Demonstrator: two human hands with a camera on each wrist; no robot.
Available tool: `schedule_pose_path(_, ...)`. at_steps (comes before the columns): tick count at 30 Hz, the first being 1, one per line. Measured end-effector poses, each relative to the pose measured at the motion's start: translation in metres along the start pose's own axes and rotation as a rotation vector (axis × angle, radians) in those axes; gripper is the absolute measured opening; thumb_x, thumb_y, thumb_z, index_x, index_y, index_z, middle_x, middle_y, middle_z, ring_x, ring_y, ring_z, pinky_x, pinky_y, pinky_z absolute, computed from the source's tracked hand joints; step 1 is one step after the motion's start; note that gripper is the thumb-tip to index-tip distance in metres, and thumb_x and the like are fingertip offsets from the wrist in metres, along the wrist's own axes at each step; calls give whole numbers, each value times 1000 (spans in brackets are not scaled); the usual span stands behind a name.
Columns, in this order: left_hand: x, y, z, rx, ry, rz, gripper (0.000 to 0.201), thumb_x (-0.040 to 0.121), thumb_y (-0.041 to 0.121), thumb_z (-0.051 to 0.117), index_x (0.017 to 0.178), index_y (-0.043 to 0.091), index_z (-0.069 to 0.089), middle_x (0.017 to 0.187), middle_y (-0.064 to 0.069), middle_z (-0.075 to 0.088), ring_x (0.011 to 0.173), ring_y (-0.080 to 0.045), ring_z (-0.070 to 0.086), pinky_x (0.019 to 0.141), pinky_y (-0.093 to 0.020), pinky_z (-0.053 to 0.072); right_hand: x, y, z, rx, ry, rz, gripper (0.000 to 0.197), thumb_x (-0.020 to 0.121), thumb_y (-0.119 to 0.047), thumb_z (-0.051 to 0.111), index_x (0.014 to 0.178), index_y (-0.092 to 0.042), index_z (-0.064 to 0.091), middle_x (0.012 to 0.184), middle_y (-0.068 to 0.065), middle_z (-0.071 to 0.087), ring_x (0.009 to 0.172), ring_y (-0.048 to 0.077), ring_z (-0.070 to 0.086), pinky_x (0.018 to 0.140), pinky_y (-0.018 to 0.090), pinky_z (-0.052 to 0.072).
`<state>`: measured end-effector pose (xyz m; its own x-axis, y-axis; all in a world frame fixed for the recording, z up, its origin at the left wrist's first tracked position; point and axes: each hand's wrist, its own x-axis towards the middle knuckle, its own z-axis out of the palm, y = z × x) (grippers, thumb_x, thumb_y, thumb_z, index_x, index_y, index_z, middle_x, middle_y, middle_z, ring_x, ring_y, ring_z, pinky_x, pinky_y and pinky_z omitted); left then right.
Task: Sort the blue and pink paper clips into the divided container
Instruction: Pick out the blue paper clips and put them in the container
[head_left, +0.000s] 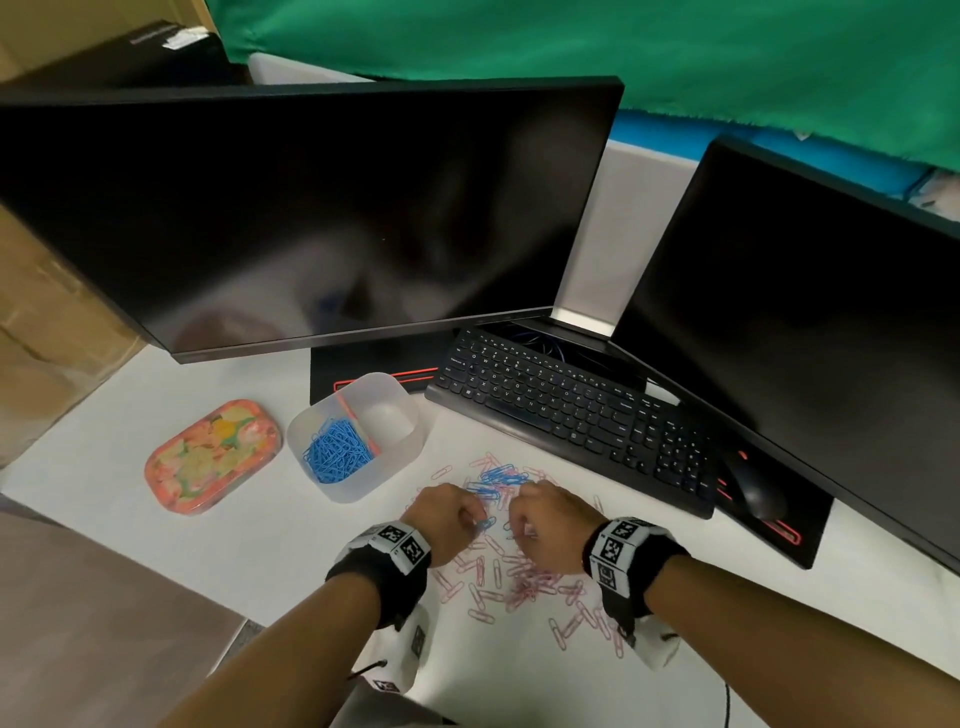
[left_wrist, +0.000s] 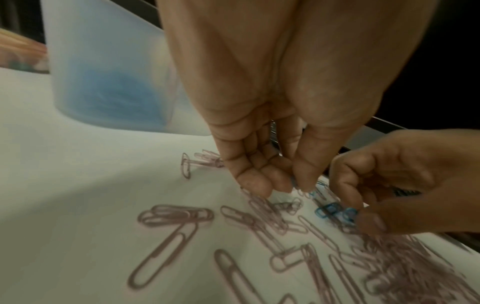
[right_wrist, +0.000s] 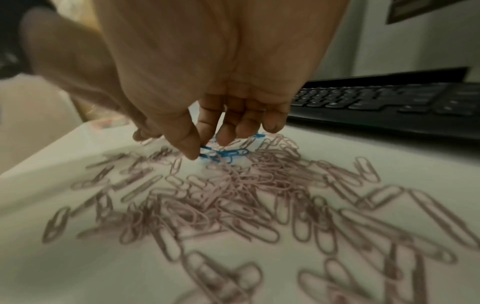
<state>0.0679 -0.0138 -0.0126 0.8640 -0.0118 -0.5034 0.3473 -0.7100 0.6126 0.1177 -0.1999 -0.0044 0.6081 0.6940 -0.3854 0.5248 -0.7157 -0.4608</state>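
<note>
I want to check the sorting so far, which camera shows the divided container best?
The head view: the divided container shows whole from above, blue clips heaped in its left compartment, the right one looking empty. The left wrist view shows only its blurred wall with blue showing through. The right wrist view does not clearly show it.

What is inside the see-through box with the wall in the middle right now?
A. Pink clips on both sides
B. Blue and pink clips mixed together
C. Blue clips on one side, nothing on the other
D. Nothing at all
C: in the head view the divided container holds a heap of blue paper clips in its left compartment, and the right compartment looks bare.
</note>
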Motion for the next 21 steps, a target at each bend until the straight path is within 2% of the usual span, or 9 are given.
schedule_pose_path(4, 0, -4, -3, -95, 0, -18, 18, 85, 14, 59, 76, 28, 65, 84, 11, 65, 83, -8, 61, 71, -16, 45, -2, 4, -4, 413, 87, 189, 6, 80, -15, 65, 75, -17, 65, 80, -7, 62, 73, 5, 56, 65, 13, 42)
schedule_pose_path(7, 1, -5, -2, -216, 31, -47, 17, 84, 13, 62, 74, 27, 62, 78, 8, 66, 76, -10, 61, 72, -21, 50, -3, 9, -11, 734, 122, 329, 2, 79, -11, 68, 80, -12, 67, 77, 3, 70, 68, 12, 61, 63, 23, 50)
schedule_pose_path(9, 1, -4, -3, -386, 27, -75, 19, 82, 3, 61, 79, 21, 61, 77, -2, 64, 71, -17, 60, 75, -32, 55, -3, 13, -12, 925, 121, 369, 10, 82, -3, 67, 90, -10, 66, 76, 6, 67, 65, 13, 59, 59, 21, 49)
schedule_pose_path(11, 1, -2, -4, -586, 6, -92, 26, 82, -10, 57, 91, 14, 60, 73, -9, 61, 65, -20, 57, 69, -35, 53, -2, 16, -11, 1122, 123, 380, 21, 86, 3, 61, 104, -7, 63, 77, 12, 64, 63, 15, 57, 60, 24, 50)
schedule_pose_path(12, 1, -1, -4, -673, -6, -90, 32, 83, -14, 54, 98, 13, 59, 68, -8, 61, 64, -21, 55, 67, -35, 51, -2, 17, -10, 1214, 128, 381, 24, 88, 6, 57, 108, -6, 62, 76, 13, 62, 62, 17, 57, 62, 27, 51)
schedule_pose_path(14, 2, 1, -7, -790, -15, -76, 40, 82, -19, 50, 107, 12, 59, 62, -5, 59, 67, -25, 56, 66, -35, 51, -1, 15, -12, 1360, 149, 408, 26, 89, 11, 47, 106, -1, 64, 70, 14, 58, 60, 20, 55, 61, 31, 53)
schedule_pose_path(16, 2, 2, -10, -870, -12, -80, 42, 81, -23, 44, 104, 7, 62, 66, -7, 58, 66, -23, 59, 64, -32, 55, 0, 11, -15, 1428, 162, 435, 30, 86, 14, 38, 94, 1, 63, 66, 15, 53, 57, 23, 52, 56, 32, 52)
schedule_pose_path(19, 4, 3, -12, -953, 40, -132, 42, 76, -23, 29, 84, 3, 61, 66, -9, 54, 56, -20, 54, 57, -30, 54, 3, 6, -17, 1415, 157, 462, 29, 82, 11, 33, 80, -4, 58, 66, 12, 49, 53, 21, 48, 52, 28, 45)
schedule_pose_path(21, 8, 4, -11, -997, 89, -192, 39, 73, -19, 27, 73, 4, 58, 64, -11, 50, 50, -19, 48, 51, -27, 48, 5, 5, -15, 1140, 126, 439, 21, 83, 1, 42, 76, -11, 57, 67, 6, 50, 54, 17, 46, 53, 26, 39)
